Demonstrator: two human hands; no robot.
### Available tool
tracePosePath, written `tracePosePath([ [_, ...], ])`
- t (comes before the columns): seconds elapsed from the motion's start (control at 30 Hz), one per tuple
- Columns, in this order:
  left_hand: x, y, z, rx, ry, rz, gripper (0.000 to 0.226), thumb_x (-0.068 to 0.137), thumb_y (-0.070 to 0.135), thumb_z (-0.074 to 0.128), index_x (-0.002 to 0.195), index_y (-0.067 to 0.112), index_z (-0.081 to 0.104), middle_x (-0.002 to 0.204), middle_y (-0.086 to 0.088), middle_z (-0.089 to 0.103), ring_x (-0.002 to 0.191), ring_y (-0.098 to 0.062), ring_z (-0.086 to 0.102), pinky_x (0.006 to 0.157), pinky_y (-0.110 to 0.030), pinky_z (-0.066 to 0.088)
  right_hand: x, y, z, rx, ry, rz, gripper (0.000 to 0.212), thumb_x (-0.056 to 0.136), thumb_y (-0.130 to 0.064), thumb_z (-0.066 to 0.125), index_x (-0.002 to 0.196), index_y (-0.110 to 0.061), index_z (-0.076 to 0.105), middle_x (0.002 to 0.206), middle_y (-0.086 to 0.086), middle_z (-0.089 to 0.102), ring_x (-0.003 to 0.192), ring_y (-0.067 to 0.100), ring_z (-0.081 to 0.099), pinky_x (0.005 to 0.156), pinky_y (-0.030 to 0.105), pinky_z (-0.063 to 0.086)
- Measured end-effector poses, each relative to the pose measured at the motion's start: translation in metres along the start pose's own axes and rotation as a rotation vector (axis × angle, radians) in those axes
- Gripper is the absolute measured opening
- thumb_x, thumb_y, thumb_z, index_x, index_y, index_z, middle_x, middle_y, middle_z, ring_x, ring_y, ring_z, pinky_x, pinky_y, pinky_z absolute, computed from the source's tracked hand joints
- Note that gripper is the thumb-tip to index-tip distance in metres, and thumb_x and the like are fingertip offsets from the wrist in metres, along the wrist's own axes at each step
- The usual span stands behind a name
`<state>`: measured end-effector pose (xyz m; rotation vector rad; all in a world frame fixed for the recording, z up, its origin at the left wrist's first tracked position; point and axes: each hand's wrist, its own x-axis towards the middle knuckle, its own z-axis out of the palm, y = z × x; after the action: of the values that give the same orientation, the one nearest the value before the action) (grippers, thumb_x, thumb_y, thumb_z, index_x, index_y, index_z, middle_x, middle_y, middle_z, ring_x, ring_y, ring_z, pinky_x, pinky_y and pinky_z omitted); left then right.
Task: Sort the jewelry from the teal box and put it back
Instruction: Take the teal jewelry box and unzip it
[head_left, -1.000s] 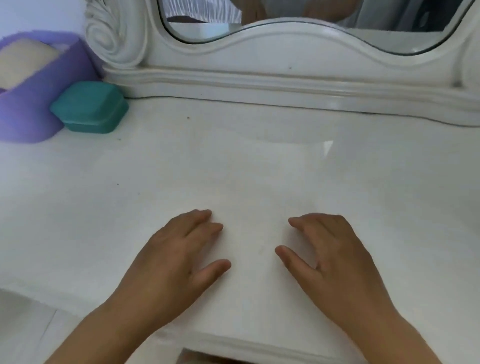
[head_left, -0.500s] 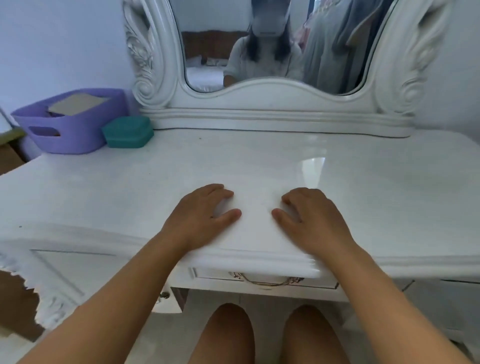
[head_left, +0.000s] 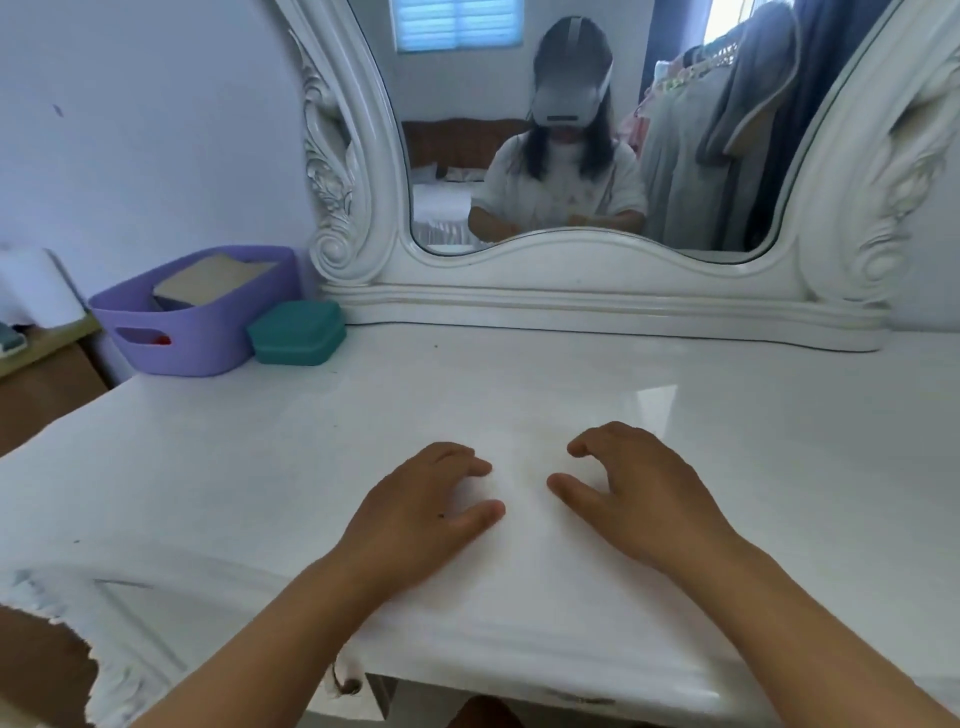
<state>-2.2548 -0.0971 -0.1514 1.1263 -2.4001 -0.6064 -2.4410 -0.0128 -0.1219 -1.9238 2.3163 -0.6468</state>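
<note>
The teal box (head_left: 297, 332) sits closed at the back left of the white dressing table (head_left: 519, 395), right against a purple basket. No jewelry shows outside it. My left hand (head_left: 415, 514) rests palm down on the tabletop near the front edge, fingers loosely bent, holding nothing. My right hand (head_left: 639, 493) lies beside it in the same way, a small gap between the two thumbs. Both hands are far from the box.
A purple basket (head_left: 202, 332) with a beige flat item inside stands left of the teal box. A large ornate white mirror (head_left: 571, 156) runs along the back edge. A wooden cabinet (head_left: 41, 384) stands left of the table. A drawer handle shows under the front edge.
The view has tilted upward and pulled back, bringing the mirror and the table's front edge into sight. Both hands stay resting on the tabletop; the box has not moved.
</note>
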Motion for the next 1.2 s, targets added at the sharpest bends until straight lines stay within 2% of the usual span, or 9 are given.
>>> tracePosePath([
  [0.1,0.027,-0.024,-0.031,0.019,0.146,-0.081,0.04,0.079,0.048,0.061,0.116,0.034,0.056,0.12,0.018,0.051,0.1,-0.003,0.055,0.088,-0.028,0.05,0.044,-0.025,0.002,0.028,-0.004,-0.146,0.043,0.088,-0.049,0.048,0.123,-0.025,0.05,0.124,-0.009,0.053,0.111,0.012,0.047,0.083,0.025,0.038],
  [0.27,0.073,-0.087,-0.084,0.187,0.315,-0.27,0.054,0.08,0.045,0.062,0.128,0.024,0.048,0.139,0.0,0.047,0.123,-0.018,0.045,0.1,-0.034,0.043,0.124,-0.068,0.025,0.089,-0.042,-0.289,0.043,0.089,-0.046,0.048,0.126,-0.023,0.048,0.124,-0.006,0.053,0.111,0.014,0.046,0.085,0.026,0.037],
  [0.5,0.12,-0.159,-0.121,0.265,0.372,-0.393,0.069,0.08,0.042,0.065,0.138,0.021,0.035,0.148,-0.002,0.033,0.134,-0.019,0.032,0.108,-0.034,0.033,0.216,-0.124,0.08,0.168,-0.07,-0.353,0.049,0.087,-0.044,0.052,0.129,-0.019,0.046,0.133,-0.001,0.048,0.123,0.018,0.041,0.099,0.032,0.04],
  [0.7,0.138,-0.202,-0.113,0.183,0.358,-0.376,0.066,0.077,0.024,0.068,0.136,0.02,0.039,0.143,-0.004,0.035,0.13,-0.021,0.035,0.107,-0.03,0.03,0.28,-0.157,0.135,0.381,-0.215,-0.321,0.082,0.074,-0.042,0.068,0.14,-0.017,0.026,0.144,0.005,0.032,0.13,0.022,0.036,0.106,0.034,0.035],
  [0.8,0.136,-0.215,-0.113,0.064,0.411,-0.293,0.06,0.07,0.006,0.062,0.126,0.022,0.048,0.132,0.001,0.039,0.125,-0.007,0.037,0.1,-0.01,0.024,0.304,-0.161,0.155,0.483,-0.3,-0.29,0.106,0.064,-0.045,0.077,0.146,-0.021,0.013,0.152,0.006,0.015,0.139,0.021,0.022,0.112,0.033,0.028],
  [0.87,0.136,-0.218,-0.115,-0.028,0.42,-0.256,0.056,0.061,0.011,0.055,0.114,0.028,0.052,0.122,0.005,0.038,0.11,0.019,0.035,0.087,0.006,0.023,0.315,-0.162,0.164,0.504,-0.347,-0.292,0.111,0.06,-0.044,0.08,0.145,-0.025,0.012,0.155,0.005,0.004,0.144,0.021,0.008,0.114,0.032,0.022],
  [0.93,0.137,-0.219,-0.115,-0.113,0.434,-0.244,0.051,0.055,0.014,0.049,0.101,0.035,0.053,0.115,0.006,0.039,0.102,0.027,0.033,0.08,0.01,0.025,0.323,-0.162,0.169,0.521,-0.317,-0.322,0.103,0.057,-0.039,0.083,0.139,-0.026,0.021,0.147,0.005,0.015,0.14,0.023,0.016,0.112,0.03,0.025],
  [1.07,0.131,-0.224,-0.117,-0.274,0.479,-0.187,0.038,0.058,0.028,0.058,0.095,0.036,0.055,0.109,0.01,0.047,0.1,0.014,0.047,0.087,-0.012,0.044,0.321,-0.159,0.166,0.599,-0.254,-0.35,0.091,0.051,-0.031,0.087,0.126,-0.027,0.034,0.122,-0.006,0.03,0.119,0.016,0.037,0.101,0.027,0.038],
  [1.2,0.12,-0.209,-0.12,-0.386,0.387,-0.17,0.063,0.053,0.057,0.063,0.113,0.042,0.05,0.118,0.017,0.048,0.093,0.008,0.053,0.072,-0.01,0.049,0.291,-0.137,0.149,0.61,-0.217,-0.357,0.095,0.048,-0.034,0.087,0.127,-0.029,0.034,0.124,-0.008,0.032,0.114,0.009,0.039,0.096,0.02,0.038],
])
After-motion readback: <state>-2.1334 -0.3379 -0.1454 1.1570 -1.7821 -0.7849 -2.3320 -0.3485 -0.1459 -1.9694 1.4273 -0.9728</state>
